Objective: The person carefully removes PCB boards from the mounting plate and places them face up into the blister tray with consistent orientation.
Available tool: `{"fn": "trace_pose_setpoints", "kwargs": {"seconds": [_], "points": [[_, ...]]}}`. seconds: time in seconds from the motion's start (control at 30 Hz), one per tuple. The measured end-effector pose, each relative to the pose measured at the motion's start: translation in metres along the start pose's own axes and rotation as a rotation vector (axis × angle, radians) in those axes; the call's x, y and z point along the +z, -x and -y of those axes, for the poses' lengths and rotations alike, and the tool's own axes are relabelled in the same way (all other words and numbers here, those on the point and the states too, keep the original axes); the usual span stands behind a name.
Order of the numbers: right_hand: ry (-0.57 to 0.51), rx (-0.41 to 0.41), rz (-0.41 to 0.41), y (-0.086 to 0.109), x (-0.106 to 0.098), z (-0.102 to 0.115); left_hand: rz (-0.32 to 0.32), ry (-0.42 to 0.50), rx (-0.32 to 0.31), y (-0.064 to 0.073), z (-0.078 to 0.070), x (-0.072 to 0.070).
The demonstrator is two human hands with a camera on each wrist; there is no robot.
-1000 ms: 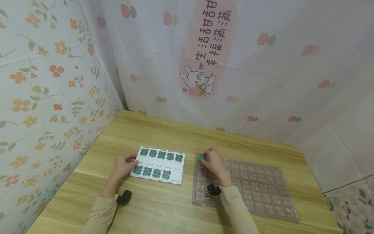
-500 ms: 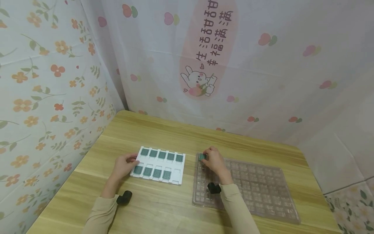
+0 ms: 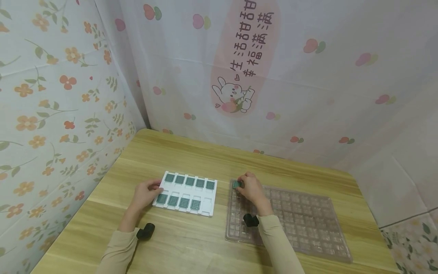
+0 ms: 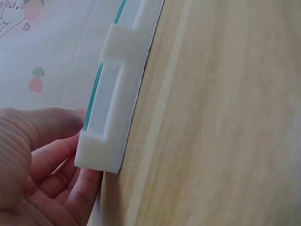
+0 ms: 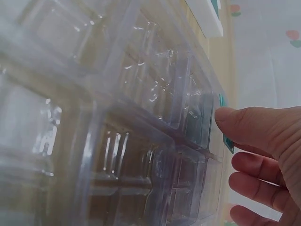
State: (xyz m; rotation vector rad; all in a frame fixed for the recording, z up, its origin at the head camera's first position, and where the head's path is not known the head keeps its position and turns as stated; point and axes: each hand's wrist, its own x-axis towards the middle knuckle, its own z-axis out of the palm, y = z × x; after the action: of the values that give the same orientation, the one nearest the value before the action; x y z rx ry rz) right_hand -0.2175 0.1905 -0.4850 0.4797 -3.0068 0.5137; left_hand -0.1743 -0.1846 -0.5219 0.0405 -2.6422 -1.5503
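My left hand (image 3: 143,194) holds the left edge of a white tray (image 3: 186,191), thumb on top and fingers at its side and below. Flat square green chips (image 3: 184,203) sit in two rows in its slots; the near row's rightmost slot holds none. Over the far left corner of a clear plastic tray (image 3: 297,217), my right hand (image 3: 252,189) pinches a thin green chip (image 5: 226,136) between thumb and index finger. Its other fingers are loosely curled in the right wrist view. The chip is tilted, and I cannot tell whether it touches the clear tray.
Both trays lie on a wooden table (image 3: 184,243), with a strip of bare wood between them. Black wrist cameras (image 3: 146,231) are worn on both wrists. A printed curtain (image 3: 294,95) hangs behind the table, and a floral cloth (image 3: 61,125) hangs on the left.
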Motion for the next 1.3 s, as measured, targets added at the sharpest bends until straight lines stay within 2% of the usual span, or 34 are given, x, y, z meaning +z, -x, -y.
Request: {"fn": "trace_pose_setpoints", "kwargs": {"seconds": [0.37,0.63,1.0,1.3], "points": [[0.054,-0.05,-0.051,0.0041,0.0033,-0.0024,-0.001,0.013,-0.003,-0.0003,0.0007,0.0004],[0.073,-0.027,-0.044,0.0037,0.0045,-0.0038,0.004,0.022,-0.033,-0.0007,-0.0006,0.0011],[0.102,-0.031,-0.044,0.0027,0.0051,-0.0041,0.003,0.022,-0.015,-0.0014,0.0006,0.0016],[0.089,-0.03,-0.049,0.003,0.0045,-0.0029,0.004,0.031,-0.035,-0.0017,0.0004,0.002]]}}
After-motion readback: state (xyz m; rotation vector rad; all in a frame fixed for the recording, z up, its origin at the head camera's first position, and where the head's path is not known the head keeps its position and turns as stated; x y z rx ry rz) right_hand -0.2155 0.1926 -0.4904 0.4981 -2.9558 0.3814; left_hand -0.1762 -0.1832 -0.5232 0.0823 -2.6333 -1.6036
